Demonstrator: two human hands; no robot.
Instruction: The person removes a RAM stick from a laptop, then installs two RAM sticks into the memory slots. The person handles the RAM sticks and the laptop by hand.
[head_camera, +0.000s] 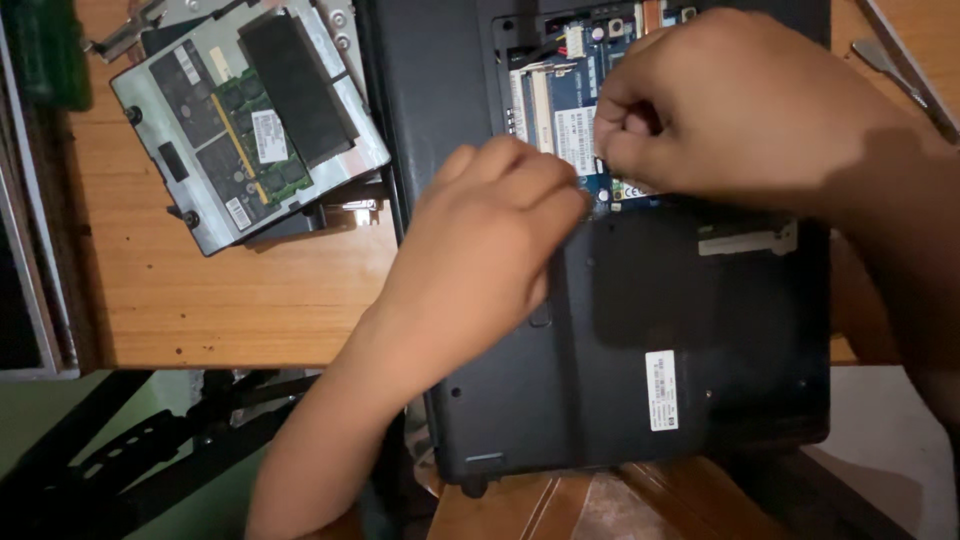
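A wooden table (200, 290) with warm orange grain filled the upper part of the frame; its front edge ran across the middle, and below it lay a greenish floor with dark metal framing at lower left. The light was dim.

An overturned black laptop (640, 340) lay in the centre and right of the frame, its base facing up, its long axis running from top to bottom of the picture and its lower end overhanging the table edge. An open bay (560, 100) near the top exposed a blue circuit board.

The left hand (480, 250) rested on the laptop just below the bay, fingers curled loosely with the tips at the bay's edge; whether they gripped anything could not be told. The right hand (720, 110) hovered over the bay, thumb and forefinger pinched tight together; what they pinched was hidden.

At upper left a removed cover panel (250, 120) lay tilted, with a green memory module (245, 140) resting on it.
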